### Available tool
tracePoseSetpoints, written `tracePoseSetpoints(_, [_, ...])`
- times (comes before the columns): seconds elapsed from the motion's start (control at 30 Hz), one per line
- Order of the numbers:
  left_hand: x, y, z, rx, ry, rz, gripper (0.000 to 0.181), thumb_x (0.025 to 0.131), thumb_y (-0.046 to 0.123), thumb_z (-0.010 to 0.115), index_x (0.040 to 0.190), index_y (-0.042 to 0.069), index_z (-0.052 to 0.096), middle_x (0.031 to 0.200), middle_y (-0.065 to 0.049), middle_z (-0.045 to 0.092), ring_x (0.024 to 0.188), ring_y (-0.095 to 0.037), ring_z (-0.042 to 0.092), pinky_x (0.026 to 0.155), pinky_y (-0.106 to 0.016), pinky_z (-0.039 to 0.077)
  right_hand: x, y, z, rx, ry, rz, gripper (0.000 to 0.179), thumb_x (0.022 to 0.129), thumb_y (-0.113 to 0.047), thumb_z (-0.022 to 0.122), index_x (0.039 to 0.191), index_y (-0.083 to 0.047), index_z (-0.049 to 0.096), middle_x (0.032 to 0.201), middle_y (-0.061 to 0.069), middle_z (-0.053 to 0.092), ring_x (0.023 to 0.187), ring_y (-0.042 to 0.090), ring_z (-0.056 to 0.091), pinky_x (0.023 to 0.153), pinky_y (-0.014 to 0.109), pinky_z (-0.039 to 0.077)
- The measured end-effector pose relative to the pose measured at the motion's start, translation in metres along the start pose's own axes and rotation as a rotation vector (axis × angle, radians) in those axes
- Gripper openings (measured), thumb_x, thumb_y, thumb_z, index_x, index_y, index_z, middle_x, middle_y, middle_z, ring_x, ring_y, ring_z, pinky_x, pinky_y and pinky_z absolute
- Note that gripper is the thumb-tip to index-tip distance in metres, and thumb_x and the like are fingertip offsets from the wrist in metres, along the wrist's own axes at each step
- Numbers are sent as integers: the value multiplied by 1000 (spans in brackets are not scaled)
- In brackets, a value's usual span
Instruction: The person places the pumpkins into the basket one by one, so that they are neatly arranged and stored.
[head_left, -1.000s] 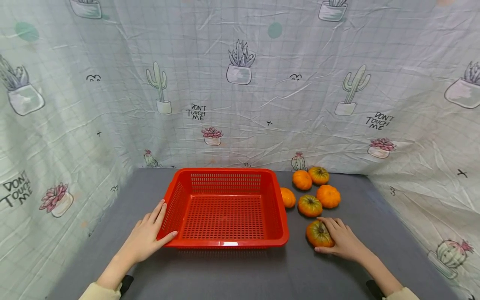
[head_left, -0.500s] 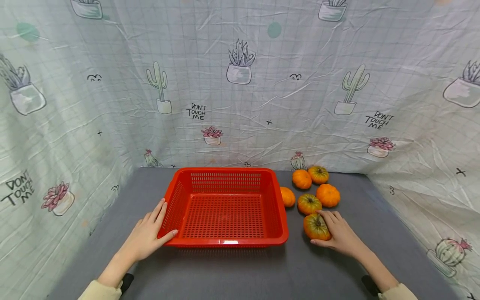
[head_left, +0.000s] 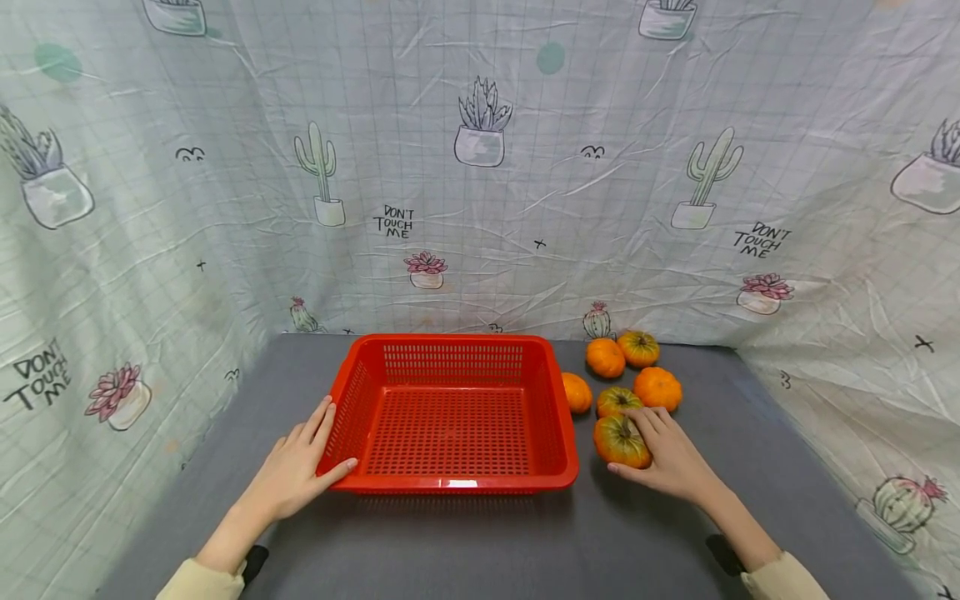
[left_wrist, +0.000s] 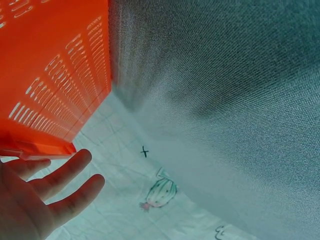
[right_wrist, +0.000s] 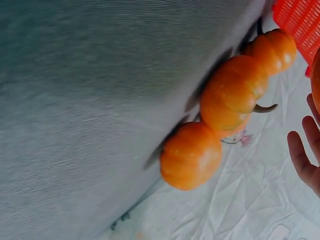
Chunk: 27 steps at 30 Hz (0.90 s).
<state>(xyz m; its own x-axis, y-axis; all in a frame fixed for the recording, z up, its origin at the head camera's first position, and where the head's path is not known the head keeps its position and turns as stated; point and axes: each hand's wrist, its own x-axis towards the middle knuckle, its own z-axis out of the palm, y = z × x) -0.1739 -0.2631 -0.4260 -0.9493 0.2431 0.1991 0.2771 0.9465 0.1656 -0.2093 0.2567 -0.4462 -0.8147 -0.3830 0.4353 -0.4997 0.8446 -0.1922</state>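
Note:
In the head view my right hand grips a small orange-green pumpkin, thumb on its near side and fingers over its far right side. This pumpkin overlaps another green-streaked pumpkin just behind it. Only a sliver of the held pumpkin shows at the right wrist view's edge. My left hand rests at the front left corner of a red plastic basket. Its thumb lies along the front rim, and its extended fingers reach along the left side. The left wrist view shows those fingers at the rim.
Right of the basket sit several more small pumpkins: an orange one by the basket wall, another orange one, a green-streaked one at the back, and an orange one on the right. A printed cloth encloses the grey tabletop.
My right hand has moved the gripped pumpkin leftward and away from me, closer to the basket and partly over the pumpkin behind. The left hand and basket have stayed in place.

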Motion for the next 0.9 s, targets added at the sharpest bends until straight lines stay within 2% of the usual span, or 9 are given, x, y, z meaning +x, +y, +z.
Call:
tracePoseSetpoints(0.3, [-1, 1, -2, -6, -6, -8, 85, 81, 52, 53, 141, 1, 21, 148, -13, 17, 115, -37, 42, 84, -56, 38, 21, -10, -5, 14, 64, -24, 77, 60, -53, 74, 118, -8, 50, 107, 8, 52, 94, 21, 43, 75, 42, 43])
tracePoseSetpoints(0.47, [-1, 2, -3, -11, -9, -7, 85, 81, 52, 53, 141, 1, 21, 148, -14, 17, 115, -36, 42, 84, -56, 37, 31, -11, -8, 32, 67, -40, 77, 61, -52, 74, 122, -11, 49, 109, 6, 53, 95, 19, 43, 74, 40, 45])
tracePoseSetpoints(0.9, [1, 2, -2, -13, -21, -12, 86, 81, 52, 53, 142, 3, 19, 149, -13, 15, 116, -37, 40, 85, -57, 37, 58, -17, -16, 65, 83, -129, 77, 64, -48, 73, 124, -8, 48, 111, 6, 54, 97, 21, 46, 80, 43, 42])
